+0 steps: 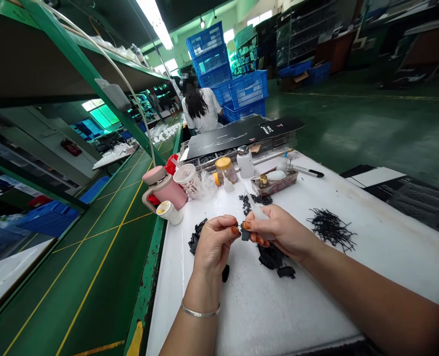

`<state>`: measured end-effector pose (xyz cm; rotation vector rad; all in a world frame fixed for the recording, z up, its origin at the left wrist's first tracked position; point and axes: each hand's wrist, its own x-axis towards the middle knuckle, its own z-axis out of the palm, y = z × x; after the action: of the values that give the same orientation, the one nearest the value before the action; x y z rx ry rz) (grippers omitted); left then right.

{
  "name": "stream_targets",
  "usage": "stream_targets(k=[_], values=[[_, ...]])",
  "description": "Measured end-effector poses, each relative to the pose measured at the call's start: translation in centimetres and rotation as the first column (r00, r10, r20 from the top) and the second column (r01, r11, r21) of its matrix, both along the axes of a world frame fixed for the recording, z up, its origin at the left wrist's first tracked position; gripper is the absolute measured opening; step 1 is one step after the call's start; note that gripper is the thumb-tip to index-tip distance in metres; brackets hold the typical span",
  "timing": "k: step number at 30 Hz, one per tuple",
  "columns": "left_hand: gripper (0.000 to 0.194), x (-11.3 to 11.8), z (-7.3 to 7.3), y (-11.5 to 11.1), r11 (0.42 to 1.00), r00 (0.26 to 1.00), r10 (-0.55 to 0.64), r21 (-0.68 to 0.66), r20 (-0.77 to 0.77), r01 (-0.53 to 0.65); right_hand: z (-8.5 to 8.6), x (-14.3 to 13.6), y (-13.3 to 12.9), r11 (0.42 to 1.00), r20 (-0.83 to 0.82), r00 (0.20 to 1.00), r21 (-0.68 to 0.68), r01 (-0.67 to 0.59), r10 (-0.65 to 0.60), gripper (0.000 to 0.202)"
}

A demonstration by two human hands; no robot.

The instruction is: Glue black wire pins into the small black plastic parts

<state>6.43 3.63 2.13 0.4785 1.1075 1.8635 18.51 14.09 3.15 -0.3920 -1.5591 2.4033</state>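
Note:
My right hand [271,227] is closed on a small black part [245,235], held between thumb and fingertips. The same hand also grips a translucent white squeeze bottle [258,211] with a thin nozzle pointing up and away. My left hand [219,237] pinches thumb against forefinger right beside the black part; what sits in the pinch is too small to make out. Dark curved pieces [270,256] lie on the white tabletop [256,311] below my right hand. Another pile of black pieces [196,237] is partly hidden by my left hand. Tiny black bits [264,200] are scattered beyond.
Thin black strips [332,227] lie to the right. Behind stand a pink mug [165,188], a plastic cup [189,182], a white-capped jar [169,212], a yellow-lidded jar [226,170], a pump bottle [245,163] and a small tray [275,185]. A co-worker [202,111] sits ahead near blue crates [247,91].

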Motion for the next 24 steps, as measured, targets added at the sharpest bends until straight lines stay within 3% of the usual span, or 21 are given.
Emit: stream_targets(k=[7, 14, 24], values=[[0.024, -0.34, -0.38, -0.17, 0.996, 0.996, -0.063, -0.053, 0.067, 0.066, -0.4, 0.0, 0.37, 0.981, 0.047, 0.994, -0.17, -0.09, 0.099, 0.02], [0.023, -0.48, -0.53, -0.29, 0.991, 0.992, -0.098, -0.086, 0.079, 0.105, -0.48, -0.03, 0.62, 0.987, 0.08, 0.992, -0.134, -0.083, 0.094, 0.023], [0.021, -0.91, -0.56, -0.43, 0.985, 0.985, -0.157, -0.055, 0.074, 0.161, -0.65, -0.18, 0.19, 0.978, 0.075, 0.992, -0.19, -0.089, 0.105, 0.016]])
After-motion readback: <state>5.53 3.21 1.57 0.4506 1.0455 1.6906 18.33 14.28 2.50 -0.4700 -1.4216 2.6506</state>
